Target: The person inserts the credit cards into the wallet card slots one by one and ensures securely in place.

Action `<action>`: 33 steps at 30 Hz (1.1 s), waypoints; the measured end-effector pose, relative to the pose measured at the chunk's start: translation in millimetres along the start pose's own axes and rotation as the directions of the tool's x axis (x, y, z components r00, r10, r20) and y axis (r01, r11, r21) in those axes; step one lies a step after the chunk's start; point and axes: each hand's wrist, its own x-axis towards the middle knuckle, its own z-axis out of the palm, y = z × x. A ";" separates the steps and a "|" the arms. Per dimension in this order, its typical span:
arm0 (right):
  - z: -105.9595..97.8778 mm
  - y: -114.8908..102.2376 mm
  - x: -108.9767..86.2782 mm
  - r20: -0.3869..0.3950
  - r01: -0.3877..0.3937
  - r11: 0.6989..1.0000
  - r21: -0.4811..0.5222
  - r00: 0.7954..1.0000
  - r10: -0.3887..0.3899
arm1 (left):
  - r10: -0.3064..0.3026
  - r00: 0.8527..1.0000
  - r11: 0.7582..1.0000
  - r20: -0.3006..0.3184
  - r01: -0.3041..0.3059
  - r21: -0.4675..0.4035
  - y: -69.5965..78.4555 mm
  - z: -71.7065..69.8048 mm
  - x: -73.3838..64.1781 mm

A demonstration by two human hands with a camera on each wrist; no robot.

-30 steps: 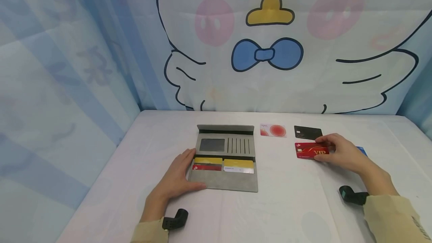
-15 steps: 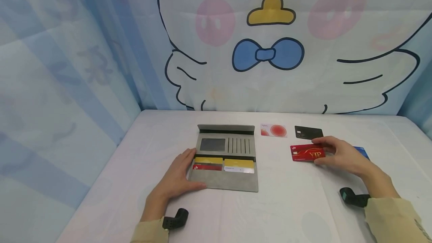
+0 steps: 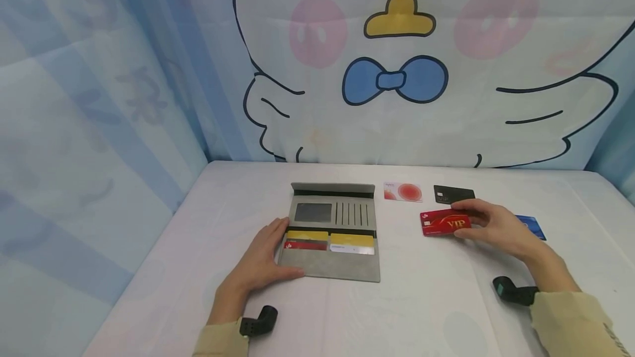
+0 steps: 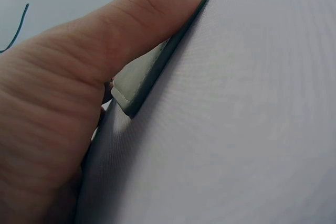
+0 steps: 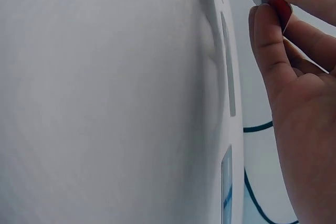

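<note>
A grey card wallet lies unfolded on the white table. Two yellow-topped cards, one with a red strip and one with a white strip, stick out of its lower pockets. My left hand rests on the wallet's left side, its thumb lying along the front edge; the left wrist view shows that thumb on the stitched border. Between thumb and fingers, my right hand pinches a red VIP card, tilted a little; the right wrist view shows a corner of the red card at the fingertips.
Behind the right hand lie a black card and a white card with a red circle. A blue card lies partly hidden by that hand. A patterned curtain hangs along the table's back edge.
My right hand has moved left with the red VIP card, uncovering more of the blue card. The left hand and the wallet have stayed in place.
</note>
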 end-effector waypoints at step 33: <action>37.7 -43.7 21.4 -0.022 0.169 0.973 0.160 0.986 -0.168 | -0.009 1.000 1.000 -0.001 0.009 0.010 2.8 -2.0 0.9</action>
